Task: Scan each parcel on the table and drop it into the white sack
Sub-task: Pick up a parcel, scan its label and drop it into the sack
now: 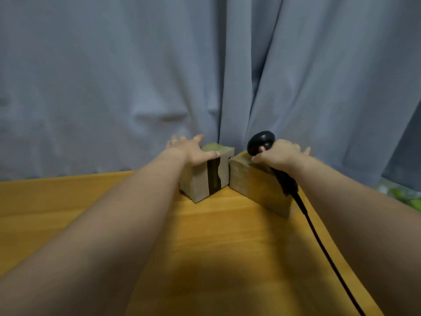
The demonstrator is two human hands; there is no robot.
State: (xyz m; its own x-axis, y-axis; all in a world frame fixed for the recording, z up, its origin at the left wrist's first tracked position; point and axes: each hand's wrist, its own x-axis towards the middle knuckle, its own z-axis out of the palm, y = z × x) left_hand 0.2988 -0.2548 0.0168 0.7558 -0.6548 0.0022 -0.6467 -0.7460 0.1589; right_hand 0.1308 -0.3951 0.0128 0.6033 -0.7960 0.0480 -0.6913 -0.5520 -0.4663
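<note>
From the head camera, two small brown cardboard parcels stand at the far corner of the wooden bench [68, 201], right against the grey curtain [114, 65] and just beside each other, with only a thin gap between them. The left hand [191, 151] lies over the top of the left parcel [200, 181], the one with a dark strip of tape down its near face. Its grip is spread, the fingers reaching out straight across the top and the thumb resting along the near upper edge, so it touches the box but does not yet clamp it. The right hand [280, 156] has its grip wrapped tight round the handle of a black scanner [260, 141], held above the right parcel [257, 185], and the scanner's cable [319, 238] trails back along the bench edge towards the person. Which way the scanner's window faces is hard to tell. The white sack is not in view (a blurred green patch at the right edge is something else). The boxes look stiff and boxy, probably light enough for one hand, and not slippery, though the torn tape and a pale label on the left one's top could snag. A sound hold would seem to be thumb on the near face and fingers over the far face, leaving the label side bare for the scan.
</note>
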